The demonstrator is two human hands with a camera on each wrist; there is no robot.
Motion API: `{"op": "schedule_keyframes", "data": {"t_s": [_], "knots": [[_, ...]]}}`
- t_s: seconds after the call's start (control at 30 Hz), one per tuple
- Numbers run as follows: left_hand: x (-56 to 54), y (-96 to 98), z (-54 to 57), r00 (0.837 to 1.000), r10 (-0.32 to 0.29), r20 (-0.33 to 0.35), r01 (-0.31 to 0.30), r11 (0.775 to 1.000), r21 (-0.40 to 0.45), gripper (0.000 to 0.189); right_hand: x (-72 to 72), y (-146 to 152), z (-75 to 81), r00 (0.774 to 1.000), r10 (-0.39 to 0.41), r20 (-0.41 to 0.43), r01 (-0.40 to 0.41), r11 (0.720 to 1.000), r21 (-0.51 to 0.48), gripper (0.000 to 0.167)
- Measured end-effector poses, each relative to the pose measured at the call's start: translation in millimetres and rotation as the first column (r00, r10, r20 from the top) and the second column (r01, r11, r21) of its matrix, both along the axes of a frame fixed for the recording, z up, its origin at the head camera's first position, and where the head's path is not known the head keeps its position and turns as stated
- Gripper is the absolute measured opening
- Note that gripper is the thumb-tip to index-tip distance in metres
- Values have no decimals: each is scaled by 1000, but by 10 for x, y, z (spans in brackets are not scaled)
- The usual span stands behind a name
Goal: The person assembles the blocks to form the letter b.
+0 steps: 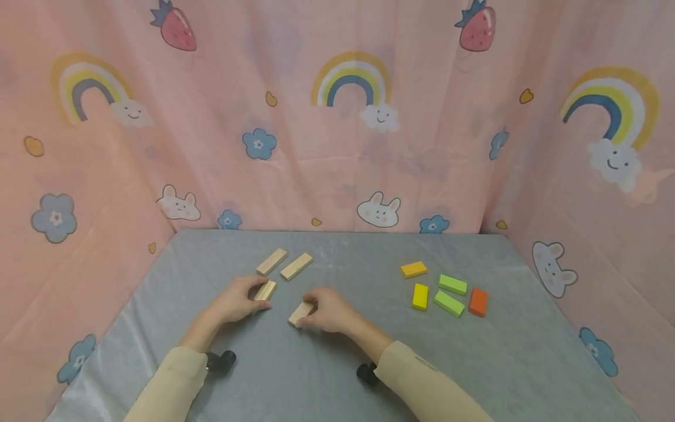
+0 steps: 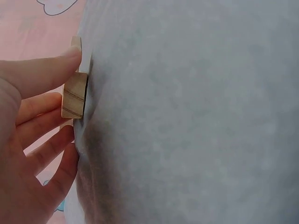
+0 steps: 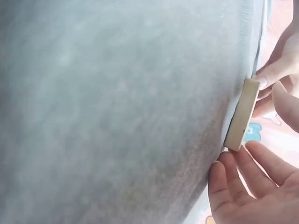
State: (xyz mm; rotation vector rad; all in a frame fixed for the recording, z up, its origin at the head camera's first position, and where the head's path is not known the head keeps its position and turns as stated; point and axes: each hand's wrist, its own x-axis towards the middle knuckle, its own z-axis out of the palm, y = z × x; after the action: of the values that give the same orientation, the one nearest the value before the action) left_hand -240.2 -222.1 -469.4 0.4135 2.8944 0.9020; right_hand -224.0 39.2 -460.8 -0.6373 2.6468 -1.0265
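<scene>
Gripping a plain block (image 1: 265, 291), likely for steadiness: my left hand (image 1: 236, 300). Curved around a wooden block (image 1: 299, 313), nearer me: my right hand (image 1: 332, 313). Both on grey cloth (image 1: 316, 375). Coloured blocks (image 1: 452, 284): well rightward, presumably leaving room.

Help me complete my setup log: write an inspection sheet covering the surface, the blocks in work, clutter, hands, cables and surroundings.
Surface: grey cloth-covered tabletop, creased along its left side.
Job's things: four pale rectangular wooden blocks, lying flat: far-left block, far-right block, near-left block, near-right block.
Clutter: five rectangular coloured blocks off to the right, untouched, material unclear: amber block, yellow block, two green blocks, orange-red block.
Hands: bare left hand pinches the near-left block; bare right hand is at the near-right block, grip unclear.
Cables: nothing seen.
Surroundings: pink fabric curtain printed with rainbows, strawberries, rabbits and flowers.
</scene>
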Motion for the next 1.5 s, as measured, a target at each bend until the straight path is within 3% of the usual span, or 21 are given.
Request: {"op": "schedule_keyframes", "data": {"t_s": [0.57, 0.77, 1.13, 1.5], "knots": [[-19, -14, 7, 1000, -13, 18, 13, 1000, -3, 65, -55, -87, -42, 998, 59, -17, -58, 995, 85, 55], [-21, -14, 0, 1000, -18, 21, 17, 1000, 3, 65, -48, -49, -16, 989, 130, -66, -120, 984, 130, 54], [-42, -19, -6, 999, -49, -2, 49, 999, 13, 63, 7, 230, 49, 986, 148, -81, -148, 989, 5, 53], [-15, -16, 1, 998, -67, -15, 67, 998, 4, 60, 84, 648, 116, 984, 164, -71, -168, 985, -45, 52]]}}
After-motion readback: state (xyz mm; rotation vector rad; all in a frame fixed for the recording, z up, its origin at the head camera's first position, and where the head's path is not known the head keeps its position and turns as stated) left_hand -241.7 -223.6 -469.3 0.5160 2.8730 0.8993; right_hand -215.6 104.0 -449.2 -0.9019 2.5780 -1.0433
